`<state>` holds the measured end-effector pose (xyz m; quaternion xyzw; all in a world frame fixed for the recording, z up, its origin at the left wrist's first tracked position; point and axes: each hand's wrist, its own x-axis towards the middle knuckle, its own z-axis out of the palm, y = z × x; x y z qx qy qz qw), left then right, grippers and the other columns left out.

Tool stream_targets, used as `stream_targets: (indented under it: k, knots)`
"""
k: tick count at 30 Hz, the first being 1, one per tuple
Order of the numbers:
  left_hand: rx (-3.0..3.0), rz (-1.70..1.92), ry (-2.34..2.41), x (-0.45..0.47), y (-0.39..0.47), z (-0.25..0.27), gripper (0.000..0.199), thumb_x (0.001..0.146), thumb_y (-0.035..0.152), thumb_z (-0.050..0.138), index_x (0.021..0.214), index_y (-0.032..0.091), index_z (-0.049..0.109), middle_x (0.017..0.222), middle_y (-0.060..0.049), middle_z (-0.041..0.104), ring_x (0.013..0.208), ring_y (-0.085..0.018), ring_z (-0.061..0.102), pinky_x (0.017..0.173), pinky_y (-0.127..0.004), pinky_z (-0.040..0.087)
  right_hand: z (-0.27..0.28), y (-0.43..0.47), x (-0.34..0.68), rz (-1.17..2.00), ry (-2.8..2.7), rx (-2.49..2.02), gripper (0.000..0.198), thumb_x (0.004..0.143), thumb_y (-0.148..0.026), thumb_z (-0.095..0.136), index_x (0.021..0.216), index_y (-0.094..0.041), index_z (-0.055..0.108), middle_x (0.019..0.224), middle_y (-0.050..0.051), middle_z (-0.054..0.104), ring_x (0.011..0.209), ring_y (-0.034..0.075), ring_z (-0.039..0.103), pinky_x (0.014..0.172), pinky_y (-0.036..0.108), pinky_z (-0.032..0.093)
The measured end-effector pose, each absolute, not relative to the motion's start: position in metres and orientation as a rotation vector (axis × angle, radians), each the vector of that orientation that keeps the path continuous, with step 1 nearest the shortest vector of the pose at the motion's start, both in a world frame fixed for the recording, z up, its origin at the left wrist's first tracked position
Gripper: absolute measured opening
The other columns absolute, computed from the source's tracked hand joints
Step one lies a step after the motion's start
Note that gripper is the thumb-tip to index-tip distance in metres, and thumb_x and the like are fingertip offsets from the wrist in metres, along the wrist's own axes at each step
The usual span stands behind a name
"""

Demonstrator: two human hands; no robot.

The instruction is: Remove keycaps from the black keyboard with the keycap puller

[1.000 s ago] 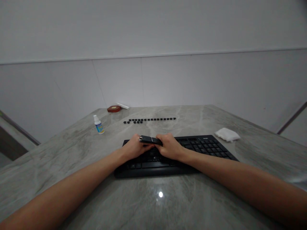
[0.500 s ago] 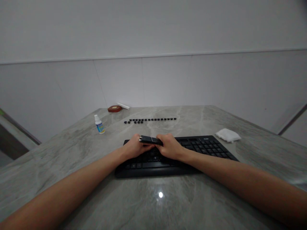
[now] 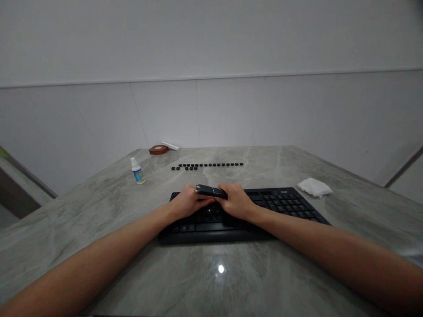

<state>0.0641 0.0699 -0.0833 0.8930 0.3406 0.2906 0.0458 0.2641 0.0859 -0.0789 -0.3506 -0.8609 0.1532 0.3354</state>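
Observation:
A black keyboard (image 3: 221, 235) lies flat on the table, partly covered by my hands and forearms. My right hand (image 3: 238, 201) is closed around the rear end of a slim black tool (image 3: 211, 190) with small metal prongs at its left end, which looks like a keycap puller. The tool lies nearly level over the upper left part of the keyboard. My left hand (image 3: 187, 203) is closed beside the prongs, thumb and fingertips drawn together over the keys. What its fingers grip, if anything, is hidden. Beyond the keyboard, several loose black keycaps (image 3: 214, 165) sit in two rows.
A white spray bottle (image 3: 137, 172) with a blue label stands at the left. On the right lies a white folded cloth or pad (image 3: 314, 187). At the back left, a brown case (image 3: 158, 150) rests beside a white flat strip (image 3: 171, 145). A wall (image 3: 231, 110) rises behind the table.
The black tool has shifted slightly right and up in my right hand's hold, its prongs moving away from the left hand's knuckles. Both hands stay over the same part of the keyboard.

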Motion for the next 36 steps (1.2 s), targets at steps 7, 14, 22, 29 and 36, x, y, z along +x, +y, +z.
stream_targets:
  k: [7, 14, 22, 29, 36]
  knots:
    - [2.695, 0.890, 1.063, 0.065, 0.066, -0.081, 0.021, 0.086, 0.023, 0.064, 0.105, 0.023, 0.071, 0.099, -0.004, 0.073, 0.089, -0.018, 0.068, 0.082, -0.030, 0.053, -0.076, 0.087, 0.266, 0.382, -2.174, -0.967, 0.019, 0.072, -0.014, 0.060, 0.058, -0.017, 0.048, 0.055, -0.001, 0.051, 0.054, 0.011, 0.045, 0.053, 0.023, 0.025]
    - [2.612, 1.028, 1.058, 0.065, 0.059, -0.074, 0.025, 0.086, 0.018, 0.060, 0.110, 0.023, 0.067, 0.105, -0.004, 0.070, 0.095, -0.017, 0.066, 0.089, -0.032, 0.052, -0.076, 0.089, 0.269, 0.427, -2.011, -0.863, 0.021, 0.074, -0.020, 0.059, 0.058, -0.018, 0.046, 0.053, -0.004, 0.044, 0.053, 0.010, 0.040, 0.053, 0.023, 0.027]
    - [1.904, 1.137, 1.011, 0.061, 0.063, -0.073, 0.032, 0.081, 0.023, 0.065, 0.112, 0.014, 0.064, 0.103, -0.008, 0.072, 0.096, -0.020, 0.069, 0.093, -0.036, 0.054, -0.078, 0.099, 0.271, 0.595, -1.965, -0.892, 0.017, 0.080, -0.026, 0.058, 0.067, -0.015, 0.059, 0.060, -0.002, 0.049, 0.059, 0.012, 0.044, 0.057, 0.024, 0.032]
    - [1.739, 1.128, 0.993, 0.057, 0.065, -0.070, 0.027, 0.077, 0.025, 0.071, 0.100, 0.013, 0.066, 0.100, -0.008, 0.073, 0.093, -0.022, 0.070, 0.089, -0.039, 0.056, -0.075, 0.095, 0.269, 0.680, -2.024, -0.830, 0.029, 0.088, -0.037, 0.054, 0.075, -0.014, 0.066, 0.061, -0.002, 0.055, 0.059, 0.012, 0.047, 0.055, 0.023, 0.032]
    - [1.762, 1.091, 0.984, 0.060, 0.063, -0.069, 0.025, 0.079, 0.023, 0.069, 0.100, 0.013, 0.065, 0.100, -0.009, 0.073, 0.093, -0.021, 0.070, 0.089, -0.038, 0.055, -0.076, 0.097, 0.270, 0.688, -1.995, -0.927, 0.028, 0.084, -0.035, 0.061, 0.065, -0.015, 0.064, 0.057, -0.003, 0.056, 0.056, 0.011, 0.049, 0.056, 0.023, 0.034]
